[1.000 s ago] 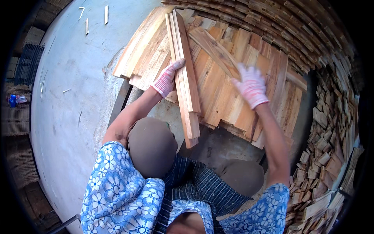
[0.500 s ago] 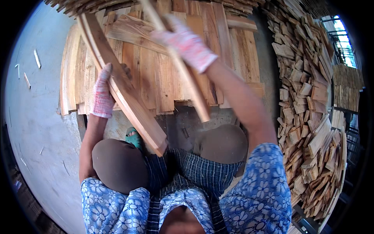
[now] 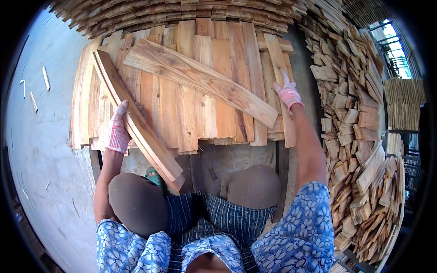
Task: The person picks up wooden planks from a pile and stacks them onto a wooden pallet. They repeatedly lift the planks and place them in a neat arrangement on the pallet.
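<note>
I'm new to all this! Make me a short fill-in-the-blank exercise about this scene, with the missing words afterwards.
1. The left hand and right hand both wear pink-and-white ____.
2. The bundle of planks is gripped by the ____ hand.
3. The heap of wood pieces lies to the person's ____.
4. The sleeves are blue with white ____.

Missing words: gloves; left; right; flowers.

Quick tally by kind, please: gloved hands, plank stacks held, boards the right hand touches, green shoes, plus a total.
Gloved hands: 2 (left hand, right hand)
Held plank stack: 1
Board under the right hand: 1
Green shoe, partly hidden: 1
Total: 5
</note>
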A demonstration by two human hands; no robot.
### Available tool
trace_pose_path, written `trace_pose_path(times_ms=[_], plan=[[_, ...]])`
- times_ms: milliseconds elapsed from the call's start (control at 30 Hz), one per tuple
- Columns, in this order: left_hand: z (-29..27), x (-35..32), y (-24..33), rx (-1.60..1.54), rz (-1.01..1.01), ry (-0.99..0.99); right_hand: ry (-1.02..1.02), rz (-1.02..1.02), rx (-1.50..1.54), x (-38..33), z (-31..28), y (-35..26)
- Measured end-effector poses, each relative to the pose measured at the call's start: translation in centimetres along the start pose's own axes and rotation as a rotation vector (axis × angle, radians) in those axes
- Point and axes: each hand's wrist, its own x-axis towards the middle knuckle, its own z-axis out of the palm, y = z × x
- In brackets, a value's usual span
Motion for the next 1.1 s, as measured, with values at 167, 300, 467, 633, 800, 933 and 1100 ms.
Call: trace_pose_path(times_ms=[167,300,467,633,800,933,1100], plan=[[2.4,-2.0,1.2,-0.033,-0.032,0.038,0.02,-0.139,-0.152,0.1,-6.5,-6.3],[3.0,-2.1,1.1,-0.005,0.031,0.096,0.031,-0.793,0.071,-5.6,-2.8,-18.3],[1.7,-4.6,2.0,0.095,0.196,0.155,0.036,-0.757,-0.186,-11.5,-0.9,-27.0],[-1.5,-9.1,4.7,-0.134,0.264,0.008,-0.033,-0.831,-0.197,-10.6,-2.3,-26.8],[-4.9,-15.8,1.2,-0.159,0.319,0.148,0.045,-1.084,-0.253,-11.8,-3.4,-31.0],[-8.0,-18.1,-4.9,-0.374,0.103,0.452,-0.002,-1.111,-0.336,-12.0,-1.3,-33.2],[-12.1,-20.0,-10.5,-0.591,-0.191,0.228,0.033,-1.195,-0.331,-11.3,0.0,-33.4]])
